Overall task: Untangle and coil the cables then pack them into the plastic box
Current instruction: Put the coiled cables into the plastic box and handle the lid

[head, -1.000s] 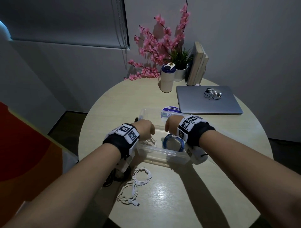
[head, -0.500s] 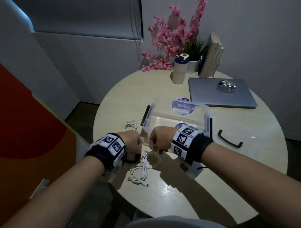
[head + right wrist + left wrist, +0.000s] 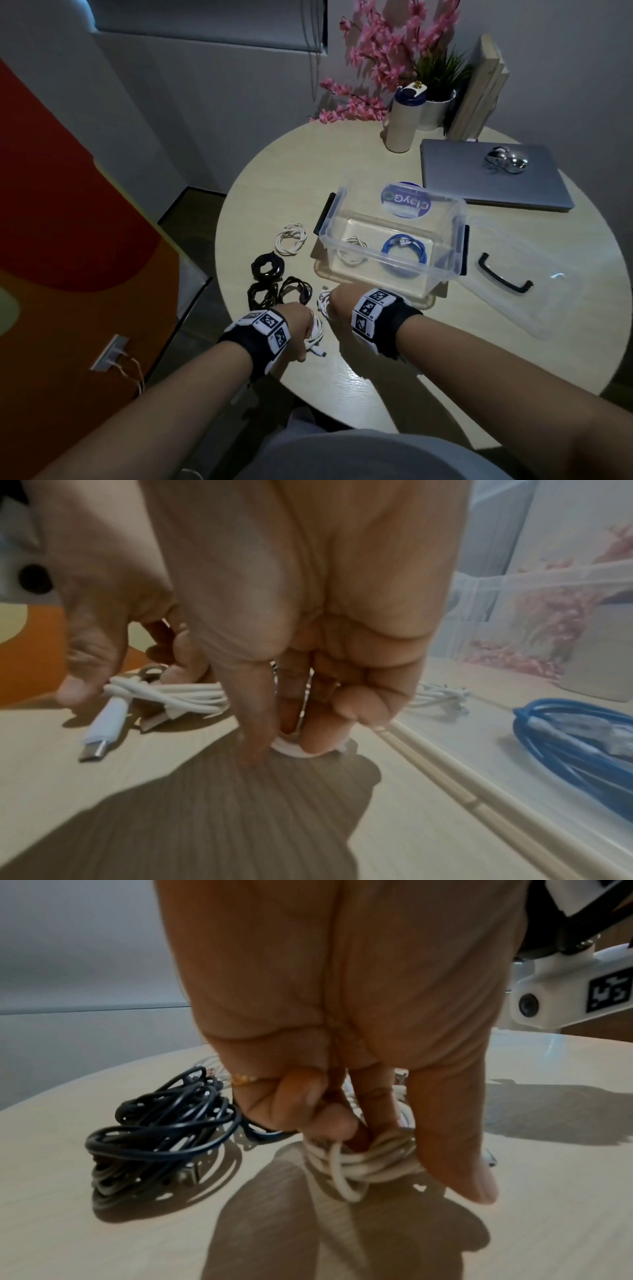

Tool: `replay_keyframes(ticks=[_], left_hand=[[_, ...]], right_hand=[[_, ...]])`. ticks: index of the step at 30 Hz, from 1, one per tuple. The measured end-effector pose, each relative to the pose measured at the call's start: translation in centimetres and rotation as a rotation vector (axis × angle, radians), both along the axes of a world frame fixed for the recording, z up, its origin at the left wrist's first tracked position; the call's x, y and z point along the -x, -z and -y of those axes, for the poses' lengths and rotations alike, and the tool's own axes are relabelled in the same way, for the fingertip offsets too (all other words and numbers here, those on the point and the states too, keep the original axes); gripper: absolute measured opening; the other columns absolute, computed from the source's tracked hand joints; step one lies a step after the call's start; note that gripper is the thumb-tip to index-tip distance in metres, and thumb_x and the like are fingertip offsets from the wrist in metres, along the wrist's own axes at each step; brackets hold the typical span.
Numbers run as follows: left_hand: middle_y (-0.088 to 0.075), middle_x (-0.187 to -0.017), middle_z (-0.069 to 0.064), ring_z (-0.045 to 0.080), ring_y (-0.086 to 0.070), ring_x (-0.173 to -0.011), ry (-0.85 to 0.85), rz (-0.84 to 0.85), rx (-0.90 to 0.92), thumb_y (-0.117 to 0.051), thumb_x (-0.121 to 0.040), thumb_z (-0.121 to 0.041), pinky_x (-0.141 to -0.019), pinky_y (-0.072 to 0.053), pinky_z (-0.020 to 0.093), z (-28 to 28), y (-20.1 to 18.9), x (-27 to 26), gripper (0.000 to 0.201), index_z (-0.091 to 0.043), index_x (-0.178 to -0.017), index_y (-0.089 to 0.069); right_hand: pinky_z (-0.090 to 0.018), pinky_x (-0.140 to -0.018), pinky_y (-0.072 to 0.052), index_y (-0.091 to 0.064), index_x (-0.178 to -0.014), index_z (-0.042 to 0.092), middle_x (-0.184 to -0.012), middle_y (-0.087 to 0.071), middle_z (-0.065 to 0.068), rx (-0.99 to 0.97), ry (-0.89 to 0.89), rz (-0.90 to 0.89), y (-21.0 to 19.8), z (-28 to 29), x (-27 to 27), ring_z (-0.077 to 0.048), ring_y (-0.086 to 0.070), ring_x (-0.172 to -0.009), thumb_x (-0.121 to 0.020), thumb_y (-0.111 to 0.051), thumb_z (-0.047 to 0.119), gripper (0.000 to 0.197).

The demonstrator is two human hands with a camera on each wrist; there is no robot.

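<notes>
Both hands grip one white cable (image 3: pixel 178 696) lying on the counter (image 3: pixel 376 370) just before the plastic box (image 3: pixel 390 260) — left hand (image 3: pixel 342 1069) curled round its coil, right hand (image 3: pixel 308 669) pinching a loop. It looks light and floppy (likely springy) — best held across the bundled strands.

Dim room, hard shadows, edge blur

The round table (image 3: pixel 342 164) bears a clear box (image 3: pixel 445 219), lid (image 3: pixel 548 274), laptop (image 3: pixel 479 178), bottle (image 3: pixel 400 123) and loose cables (image 3: pixel 291 236) (white and black).
</notes>
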State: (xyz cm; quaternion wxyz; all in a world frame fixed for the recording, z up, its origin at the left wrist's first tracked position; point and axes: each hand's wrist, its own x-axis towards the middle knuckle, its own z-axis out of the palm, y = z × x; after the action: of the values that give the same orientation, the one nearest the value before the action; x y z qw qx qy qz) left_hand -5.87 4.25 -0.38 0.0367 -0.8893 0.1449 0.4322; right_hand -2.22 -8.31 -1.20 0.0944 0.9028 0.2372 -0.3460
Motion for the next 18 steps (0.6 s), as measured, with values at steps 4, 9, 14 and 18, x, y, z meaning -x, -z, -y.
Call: replay_keyframes(ticks=[4,9,14,18], left_hand=[[-0.061,-0.072,0.002,0.019,-0.057,-0.066,-0.059,-0.022,0.010,-0.080,-0.067,-0.035,-0.058,-0.045,0.026,-0.5,-0.2,-0.6,0.028,-0.016,-0.072,-0.060],[-0.056,-0.070,-0.001,0.017,-0.050,-0.066,-0.177,-0.010,0.156,-0.078,-0.072,-0.040,-0.064,-0.043,0.028,-1.9,-4.0,-3.6,0.031,-0.021,-0.066,-0.054],[-0.066,-0.062,-0.004,0.013,-0.054,-0.059,-0.308,0.042,0.396,-0.079,-0.074,-0.038,-0.062,-0.041,0.026,-2.6,-10.5,-6.8,0.032,-0.019,-0.057,-0.060],[-0.063,-0.060,-0.002,0.011,-0.044,-0.051,-0.305,0.098,0.543,-0.074,-0.079,-0.037,-0.051,-0.033,0.024,-1.1,-14.5,-8.7,0.026,-0.018,-0.064,-0.066]], right_hand=[[-0.037,-0.087,-0.052,-0.058,-0.083,0.016,-0.070,-0.043,0.004,0.007,0.032,-0.032,0.2,0.0,-0.3,-0.022,-0.052,-0.079,-0.080,-0.064,0.012,0.007],[-0.028,-0.074,-0.050,-0.065,-0.085,0.010,-0.089,-0.066,-0.007,-0.146,0.045,-0.022,-3.9,0.5,-0.5,-0.030,-0.064,-0.089,-0.088,-0.058,0.020,0.012],[-0.030,-0.068,-0.043,-0.065,-0.102,-0.001,-0.103,-0.066,-0.018,-0.348,0.182,0.041,-11.6,2.1,-1.8,-0.028,-0.061,-0.085,-0.089,-0.053,0.020,0.027],[-0.024,-0.060,-0.044,-0.066,-0.088,0.009,-0.080,-0.069,-0.003,-0.482,0.334,0.075,-15.9,5.3,-4.4,-0.016,-0.058,-0.067,-0.088,-0.054,0.018,0.015]])
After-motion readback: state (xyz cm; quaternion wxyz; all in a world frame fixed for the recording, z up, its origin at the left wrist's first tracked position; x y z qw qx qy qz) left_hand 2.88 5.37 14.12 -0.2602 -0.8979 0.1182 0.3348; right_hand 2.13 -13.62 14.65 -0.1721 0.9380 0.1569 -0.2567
